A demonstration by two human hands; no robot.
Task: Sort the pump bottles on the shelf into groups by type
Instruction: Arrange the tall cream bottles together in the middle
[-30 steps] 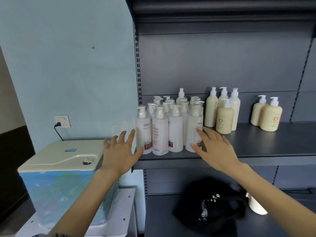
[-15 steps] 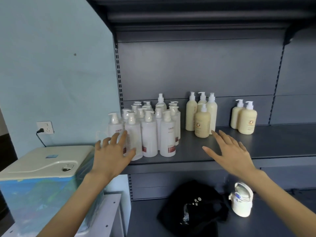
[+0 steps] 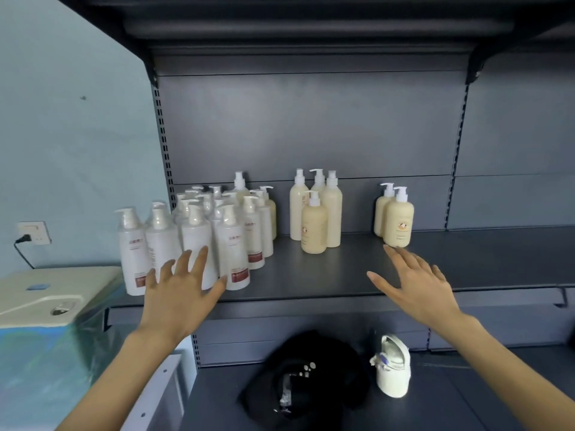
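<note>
Both hands, left point(image 3: 179, 293) and right point(image 3: 418, 284), hover with fingers spread, holding nothing, at the dark grey metal shelf's point(image 3: 326, 281) front edge, before white plastic pump bottles point(image 3: 199, 244).

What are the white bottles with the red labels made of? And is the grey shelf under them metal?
The white bottles look like smooth, slightly shiny plastic: light gleams on their rounded shoulders and moulded pump tops. The shelf is probably metal with dull dark-grey paint: it is thin and flat, and the upright beside it has rows of punched slots.

Matt grey metal shelf point(image 3: 342, 275) — glossy plastic pump bottles point(image 3: 231, 244), white and cream.
</note>
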